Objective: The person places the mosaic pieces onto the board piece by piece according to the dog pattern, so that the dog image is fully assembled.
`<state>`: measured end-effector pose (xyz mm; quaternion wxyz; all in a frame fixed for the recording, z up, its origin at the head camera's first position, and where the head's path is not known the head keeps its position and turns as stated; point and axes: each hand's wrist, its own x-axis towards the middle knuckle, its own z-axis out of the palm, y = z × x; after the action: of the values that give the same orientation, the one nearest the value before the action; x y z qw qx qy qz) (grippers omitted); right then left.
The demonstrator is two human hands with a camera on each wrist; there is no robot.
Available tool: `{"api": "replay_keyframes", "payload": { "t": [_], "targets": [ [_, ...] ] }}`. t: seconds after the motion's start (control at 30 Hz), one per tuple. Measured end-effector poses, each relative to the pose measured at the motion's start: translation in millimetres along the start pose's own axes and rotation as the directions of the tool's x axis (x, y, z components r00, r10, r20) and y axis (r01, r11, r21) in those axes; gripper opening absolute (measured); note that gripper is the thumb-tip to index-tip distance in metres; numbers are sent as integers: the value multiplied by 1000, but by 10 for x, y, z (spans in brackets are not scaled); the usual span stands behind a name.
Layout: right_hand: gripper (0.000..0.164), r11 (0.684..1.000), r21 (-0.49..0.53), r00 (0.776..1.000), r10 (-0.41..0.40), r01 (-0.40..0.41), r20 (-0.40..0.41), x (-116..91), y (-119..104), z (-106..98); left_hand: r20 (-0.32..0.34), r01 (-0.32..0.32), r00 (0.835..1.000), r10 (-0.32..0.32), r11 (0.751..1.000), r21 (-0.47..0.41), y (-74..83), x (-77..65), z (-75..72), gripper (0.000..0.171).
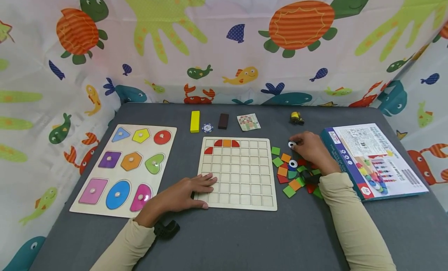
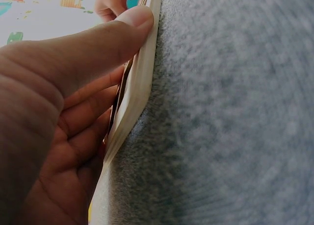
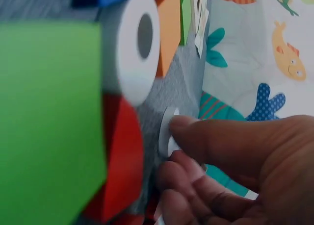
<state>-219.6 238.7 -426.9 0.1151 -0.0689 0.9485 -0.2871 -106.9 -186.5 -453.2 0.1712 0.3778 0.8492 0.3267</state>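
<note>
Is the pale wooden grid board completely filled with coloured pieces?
No, the pale wooden grid board has mostly bare squares, with a few red and orange pieces near its far edge.

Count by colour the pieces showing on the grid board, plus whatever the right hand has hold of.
Red pieces on the grid board: 3
Orange piece on the board: 1
White disc pinched in the right hand: 1
Total: 5
The left hand covers some cells, so what lies under it cannot be told.
</note>
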Motion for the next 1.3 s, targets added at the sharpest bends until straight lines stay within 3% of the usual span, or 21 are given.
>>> {"api": "replay_keyframes", "payload": {
  "t": [0.17,0.27,0.43,0.6,0.73,1.07,1.3],
  "targets": [
    [30,1000,14,991,-1,3,-137,-91,107,-29,9,-4,1000,4,1000,-4,4,10,3,62],
    [31,1000,7,985,16,-15,-169,-130,148,-55,11,-14,1000,14,1000,-1,4,16,6,62],
    [32,1000,-4,993,29,-30,-114,-182,197,-107,8,-27,1000,27,1000,6,3,26,14,62],
    [33,999,-21,992,23,-25,-127,-250,238,-131,4,-34,999,34,999,3,-1,40,17,62],
    [35,998,-31,995,43,-46,-94,-310,278,-153,4,-35,999,35,999,6,0,50,21,61],
    [35,991,9,987,-130,131,-94,-508,306,-199,-3,-38,999,38,999,-3,-12,53,27,62],
    [24,975,38,975,-218,217,32,-587,188,-126,-6,-7,1000,7,1000,1,-38,15,23,63]
  ]
}}
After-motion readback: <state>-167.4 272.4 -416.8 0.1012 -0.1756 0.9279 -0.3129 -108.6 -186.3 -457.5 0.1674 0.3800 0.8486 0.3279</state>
